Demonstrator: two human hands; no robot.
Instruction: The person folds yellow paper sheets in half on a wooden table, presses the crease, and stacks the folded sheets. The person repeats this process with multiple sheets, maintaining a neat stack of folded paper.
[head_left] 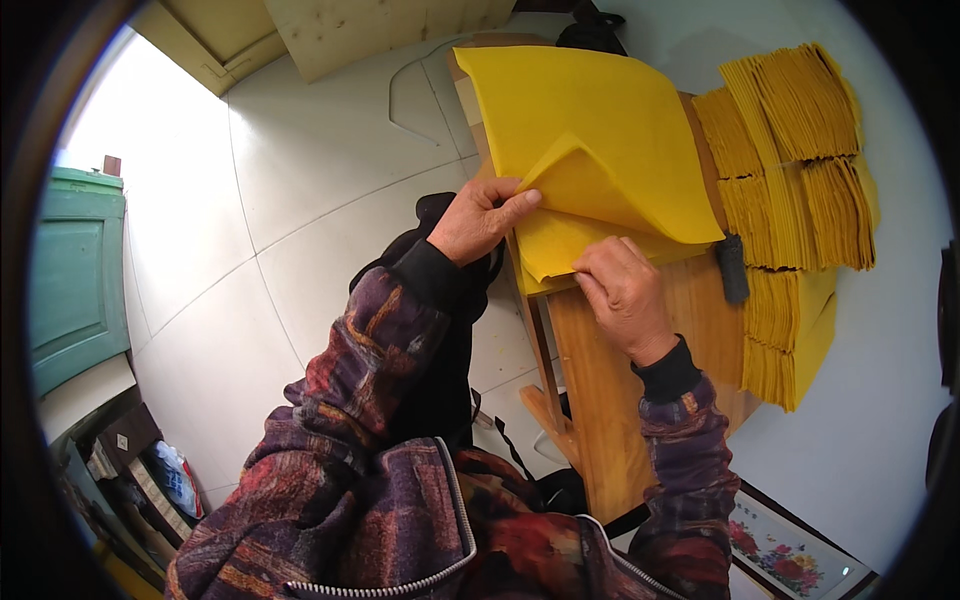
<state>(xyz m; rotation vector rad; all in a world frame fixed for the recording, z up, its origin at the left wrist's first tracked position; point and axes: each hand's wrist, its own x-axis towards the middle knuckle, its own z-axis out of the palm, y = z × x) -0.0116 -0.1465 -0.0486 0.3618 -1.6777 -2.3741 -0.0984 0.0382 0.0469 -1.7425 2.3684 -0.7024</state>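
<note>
A stack of large yellow paper sheets [600, 110] lies across the far part of a wooden bench. My left hand [483, 215] is closed at its left side, thumb and fingers pinching the lifted corner of an upper sheet. That corner is folded back into a peak, and more yellow paper [555, 240] shows underneath. At the stack's near edge, my right hand [625, 295] has its thumb and curled fingers drawn together on the edge of the lower paper. Its fingertips are partly hidden.
Bundles of folded yellow paper [790, 190] are piled to the right, beside a dark grey oblong thing [733, 268]. Bare wood of the bench [610, 400] shows nearer me. Pale floor tiles [320, 230] and a green cabinet [80, 270] lie left. A flower picture [785, 545] is lower right.
</note>
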